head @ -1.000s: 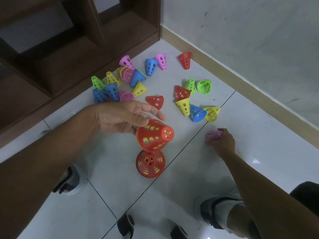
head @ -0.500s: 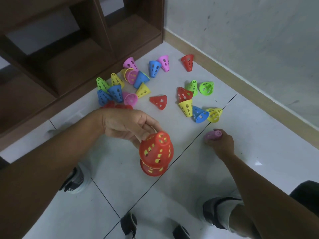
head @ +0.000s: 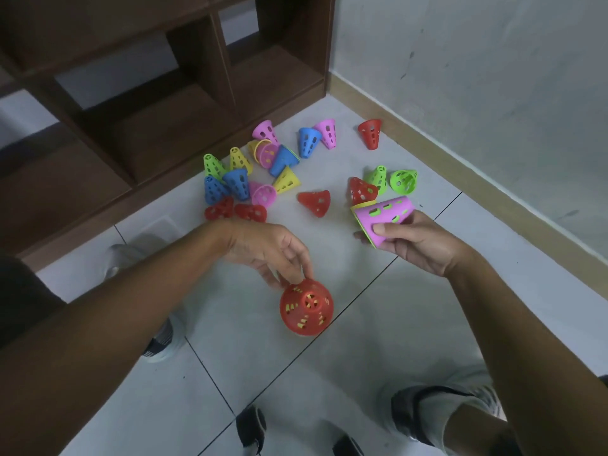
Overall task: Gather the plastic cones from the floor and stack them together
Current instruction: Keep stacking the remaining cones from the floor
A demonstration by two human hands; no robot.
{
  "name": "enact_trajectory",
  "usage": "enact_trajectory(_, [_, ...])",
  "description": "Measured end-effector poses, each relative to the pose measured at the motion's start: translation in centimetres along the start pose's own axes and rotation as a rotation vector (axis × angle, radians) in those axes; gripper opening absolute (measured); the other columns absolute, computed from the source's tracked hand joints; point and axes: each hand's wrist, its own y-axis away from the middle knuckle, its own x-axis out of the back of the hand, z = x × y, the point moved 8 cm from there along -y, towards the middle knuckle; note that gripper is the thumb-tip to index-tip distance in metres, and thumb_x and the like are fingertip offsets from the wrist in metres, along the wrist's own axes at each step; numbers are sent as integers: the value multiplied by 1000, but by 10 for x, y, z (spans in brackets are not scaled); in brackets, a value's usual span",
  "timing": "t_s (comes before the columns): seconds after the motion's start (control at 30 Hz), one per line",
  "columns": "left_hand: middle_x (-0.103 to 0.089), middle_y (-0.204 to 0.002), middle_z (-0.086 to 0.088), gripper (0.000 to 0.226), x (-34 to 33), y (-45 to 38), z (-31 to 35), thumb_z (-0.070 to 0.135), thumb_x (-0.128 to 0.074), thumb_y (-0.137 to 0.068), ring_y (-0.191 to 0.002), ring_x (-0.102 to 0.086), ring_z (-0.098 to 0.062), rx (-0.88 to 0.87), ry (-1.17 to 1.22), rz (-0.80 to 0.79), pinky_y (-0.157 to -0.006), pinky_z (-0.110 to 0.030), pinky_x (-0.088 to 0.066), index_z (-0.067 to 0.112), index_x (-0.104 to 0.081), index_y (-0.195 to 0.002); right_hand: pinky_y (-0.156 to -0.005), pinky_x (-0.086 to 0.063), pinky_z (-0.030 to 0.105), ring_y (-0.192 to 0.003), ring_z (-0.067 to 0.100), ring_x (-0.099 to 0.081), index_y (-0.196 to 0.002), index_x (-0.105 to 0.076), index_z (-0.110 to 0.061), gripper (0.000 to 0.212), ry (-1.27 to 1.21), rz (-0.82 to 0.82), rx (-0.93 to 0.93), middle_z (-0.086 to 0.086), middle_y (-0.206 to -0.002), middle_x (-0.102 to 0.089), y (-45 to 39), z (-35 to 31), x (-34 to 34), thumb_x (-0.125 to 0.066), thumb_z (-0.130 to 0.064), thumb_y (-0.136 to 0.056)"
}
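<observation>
Loose cones lie scattered on the tiled floor point(head: 378, 357), the densest cluster point(head: 250, 179) at the left against the base of the dark wooden shelf unit point(head: 138, 126); several there lie on their sides or overlap one another, so a single cone pulled out of that group could roll its neighbours further under the shelf edge. The left hand point(head: 269, 251) is lowered with fingers partly extended, its fingertips touching the upper rim area of the red stack point(head: 306, 307), which stands upright on the floor with yellow showing through its holes; the hand does not appear to enclose it. Risk here: the stack sits close to a tile joint and is steadied only by light fingertip contact, so an off-centre placement of the next cone could tip it. A lone red cone point(head: 316, 201) lies on its side in the middle ground, clear of both hands. Further right, a red cone point(head: 362, 190) and two green cones point(head: 403, 181) lie close together. The right hand point(head: 418, 245) holds a pink cone point(head: 385, 217) on its side, thumb across the wall and fingers beneath, with green visible through the holes and a yellow rim at the wide end, suggesting nested cones. Risk: the inner cones may slide out if the wide end tilts downward in transfer. One red cone point(head: 370, 133) lies apart near the skirting point(head: 460, 172) and could be overlooked.
</observation>
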Motion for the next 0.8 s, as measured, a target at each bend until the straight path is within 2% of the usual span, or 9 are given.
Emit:
enact_trajectory(0.07, [-71,-90,-3,19,4,-1,-3,10,-73,-88,-82,-67,-14,10,12,2,-71,-26,-57,11,-72,-108,-102,-51,43,-117,40,-63,-125,-61,0,54,63,-115,-4,22,-125,-66,8,-16,-30,-82,-3,-75])
enact_trajectory(0.17, [-69,-90,-4,20,14,-5,-14,20,-73,-87,-84,-67,-16,21,58,42,-73,-28,-57,12,-74,-106,-92,-56,35,-108,28,-68,-119,-64,-3,45,188,-214,-5,17,-115,-71,21,-31,-69,-72,1,-75])
enact_trajectory(0.27, [-70,-93,-6,31,34,-11,-39,29,-75,-82,-86,-68,-19,20,178,182,-80,-33,-57,10,-73,-107,-83,-53,26,-102,21,-69,-117,-66,-5,45,361,-306,10,9,-108,-73,33,-39,-98,-76,-1,-74])
enact_trajectory(0.33, [-69,-98,-8,31,49,-15,-60,28,-73,-89,-89,-69,-21,13,260,311,-82,-34,-58,7,-71,-112,-79,-52,24,-98,18,-69,-115,-66,-10,44,442,-352,-4,4,-104,-73,39,-39,-113,-79,1,-74])
enact_trajectory(0.47, [-66,-112,-12,36,76,-12,-105,28,-65,-98,-97,-68,-24,36,334,574,-86,-36,-57,4,-64,-125,-78,-53,24,-100,18,-68,-115,-63,-17,52,567,-377,-44,3,-104,-71,46,-29,-128,-83,4,-72])
enact_trajectory(0.53, [-67,-118,-12,37,82,-10,-125,28,-64,-98,-102,-68,-26,65,356,642,-91,-39,-55,5,-62,-127,-80,-55,28,-101,19,-68,-115,-63,-18,55,610,-373,-54,5,-106,-70,46,-22,-133,-86,4,-70])
enact_trajectory(0.67, [-68,-123,-14,36,93,-7,-148,23,-65,-99,-106,-69,-31,92,433,765,-87,-38,-54,10,-58,-131,-89,-56,35,-103,17,-68,-114,-65,-22,56,671,-360,-57,1,-107,-71,50,-16,-139,-89,-2,-67])
enact_trajectory(0.73, [-66,-126,-16,29,98,-7,-149,18,-60,-101,-102,-67,-32,71,474,817,-86,-37,-53,13,-55,-130,-89,-56,35,-105,13,-67,-114,-65,-25,57,704,-362,-55,-4,-108,-71,52,-15,-142,-91,-5,-66])
enact_trajectory(0.8, [-63,-125,-13,29,103,-10,-144,12,-56,-102,-98,-65,-32,39,501,860,-82,-35,-52,20,-49,-129,-86,-55,27,-106,8,-65,-114,-65,-26,58,739,-357,-42,-8,-110,-69,53,-13,-145,-90,-6,-66])
